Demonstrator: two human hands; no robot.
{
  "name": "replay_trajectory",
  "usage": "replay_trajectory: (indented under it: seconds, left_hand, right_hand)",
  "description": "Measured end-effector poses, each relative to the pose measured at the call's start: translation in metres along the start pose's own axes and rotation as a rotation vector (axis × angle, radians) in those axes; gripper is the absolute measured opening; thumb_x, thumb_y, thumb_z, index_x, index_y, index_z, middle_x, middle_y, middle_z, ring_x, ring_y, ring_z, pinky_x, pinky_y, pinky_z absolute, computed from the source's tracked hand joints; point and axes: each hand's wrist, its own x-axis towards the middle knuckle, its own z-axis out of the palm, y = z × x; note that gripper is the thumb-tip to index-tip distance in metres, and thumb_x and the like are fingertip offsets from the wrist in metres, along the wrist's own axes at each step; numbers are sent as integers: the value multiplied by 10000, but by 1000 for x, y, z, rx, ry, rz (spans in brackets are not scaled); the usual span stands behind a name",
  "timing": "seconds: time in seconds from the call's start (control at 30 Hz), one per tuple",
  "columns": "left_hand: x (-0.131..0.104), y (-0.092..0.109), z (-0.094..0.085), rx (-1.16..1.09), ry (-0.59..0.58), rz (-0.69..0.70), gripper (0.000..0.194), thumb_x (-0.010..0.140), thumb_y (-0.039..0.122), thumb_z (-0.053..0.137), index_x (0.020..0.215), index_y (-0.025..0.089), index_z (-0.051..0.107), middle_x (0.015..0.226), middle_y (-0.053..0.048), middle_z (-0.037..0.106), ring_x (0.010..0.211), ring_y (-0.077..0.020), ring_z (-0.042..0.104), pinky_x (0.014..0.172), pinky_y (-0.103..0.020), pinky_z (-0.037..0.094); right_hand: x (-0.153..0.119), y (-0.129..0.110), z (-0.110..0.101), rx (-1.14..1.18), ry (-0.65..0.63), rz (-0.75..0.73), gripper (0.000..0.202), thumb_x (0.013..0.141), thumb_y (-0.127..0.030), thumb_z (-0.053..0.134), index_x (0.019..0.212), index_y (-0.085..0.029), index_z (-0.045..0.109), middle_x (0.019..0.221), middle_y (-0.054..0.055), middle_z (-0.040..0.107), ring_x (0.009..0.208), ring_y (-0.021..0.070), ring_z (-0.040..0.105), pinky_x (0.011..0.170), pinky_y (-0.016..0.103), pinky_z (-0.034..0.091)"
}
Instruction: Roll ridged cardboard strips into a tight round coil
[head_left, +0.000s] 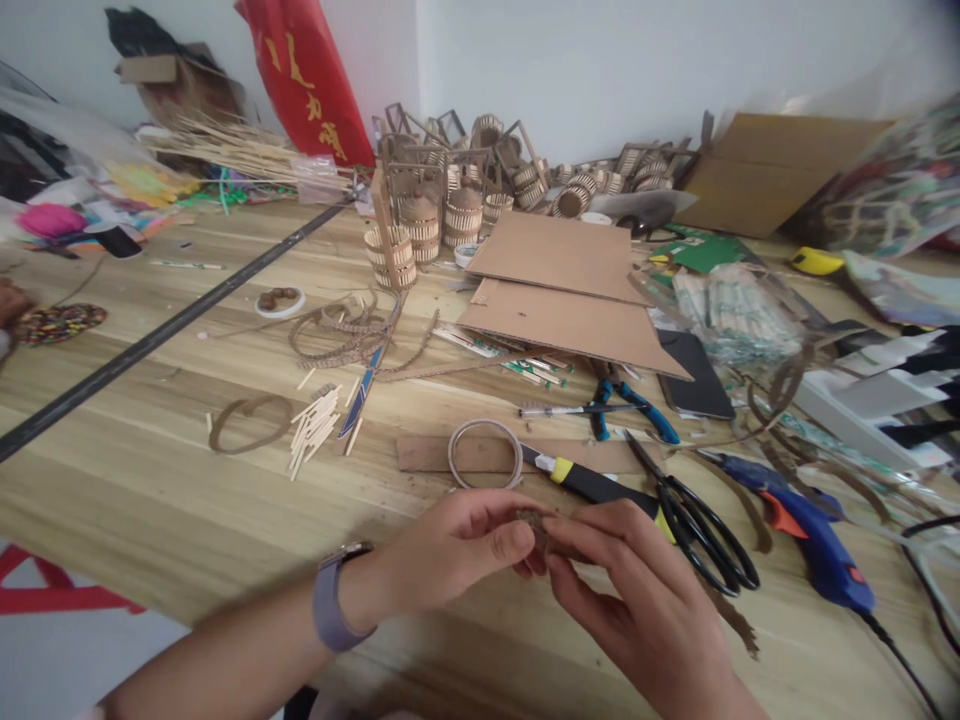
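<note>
My left hand (472,540) and my right hand (637,580) meet low in the middle, fingers closed on a small, rough brown strip (534,522). Most of it is hidden by the fingers, and I cannot make out its exact kind. A ragged brown tail (739,625) shows past my right hand; whether it joins the held piece is unclear. Just beyond my fingers lies a pale ring (454,452) on a flat brown strip (420,455). A yellow-and-black utility knife (600,488) and black scissors (694,530) rest beside my right hand.
A blue glue gun (814,550) with its cord lies at right. Blue-handled pliers (602,410) sit before cardboard sheets (562,260). Short wooden sticks (313,430) and coiled braid (322,335) lie left of centre. Several small slatted buckets (424,225) stand behind.
</note>
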Motion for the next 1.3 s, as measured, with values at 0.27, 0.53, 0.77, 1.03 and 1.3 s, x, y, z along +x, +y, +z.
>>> replay_trajectory:
  seconds: [0.27, 0.53, 0.77, 1.03, 1.3]
  left_hand:
    - [3, -3, -4, 136, 174, -29, 660, 621, 442, 873, 1164, 146, 644, 1032, -90, 688, 935, -222, 636, 840, -339, 496]
    - [1, 5, 2, 333, 232, 62, 332, 752, 299, 773, 1041, 148, 711, 995, -58, 725, 896, -192, 654, 815, -290, 506]
    - [0, 0, -1, 249, 198, 85, 271, 791, 277, 733, 1036, 161, 725, 944, -36, 723, 842, -158, 629, 762, -250, 491]
    - [1, 1, -2, -62, 75, -38, 338, 677, 346, 806, 955, 161, 759, 784, -13, 694, 665, -102, 545, 636, -214, 414]
    - [1, -6, -3, -152, 66, -113, 537, 560, 526, 861, 934, 152, 767, 675, 1, 633, 566, -83, 471, 566, -220, 363]
  right_hand:
    - [-6, 3, 6, -196, 0, -86, 111, 963, -173, 548, 1002, -146, 648, 769, 46, 683, 681, 144, 577, 665, 268, 459]
    - [-10, 3, 4, -179, -36, -149, 144, 944, -113, 568, 1050, -98, 664, 832, 67, 691, 745, 158, 558, 706, 308, 429]
    - [-5, 1, 4, -144, 70, -80, 100, 931, -177, 623, 988, -170, 705, 791, 34, 665, 769, 147, 570, 768, 316, 430]
    - [-2, 4, -2, -97, 103, -11, 140, 916, -299, 644, 956, -230, 759, 646, -3, 592, 647, 135, 550, 612, 266, 459]
    - [-2, 0, -6, -49, 21, -13, 193, 952, -270, 584, 1086, -255, 722, 691, 1, 672, 638, 142, 632, 627, 274, 534]
